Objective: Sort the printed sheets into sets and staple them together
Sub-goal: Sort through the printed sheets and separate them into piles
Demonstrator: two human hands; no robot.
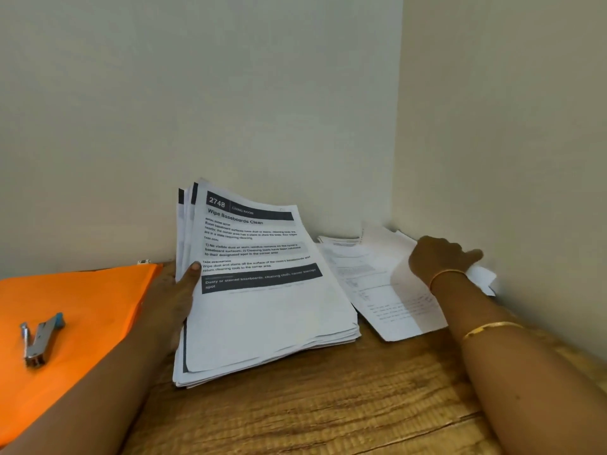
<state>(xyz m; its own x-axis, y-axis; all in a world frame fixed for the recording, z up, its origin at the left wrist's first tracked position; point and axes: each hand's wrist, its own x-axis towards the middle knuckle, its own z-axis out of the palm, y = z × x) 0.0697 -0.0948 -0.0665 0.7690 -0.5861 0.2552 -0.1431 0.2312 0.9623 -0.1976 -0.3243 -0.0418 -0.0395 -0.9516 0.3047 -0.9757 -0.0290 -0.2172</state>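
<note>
Though left hand (170, 290) grips stack (262, 307), right hand (440, 257) grasp on sheets (377, 284) unclear.

You've got 1 view only: head cam, wide-angle, looking fwd & down over the wooden desk (328, 405) from close in. It faces the wall corner (395, 159), w/ the desk's near part filling the bottom of frame.

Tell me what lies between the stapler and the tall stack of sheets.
In the head view: a bare stretch of the orange folder, then the left hand, which grips the stack by its left edge.
</note>
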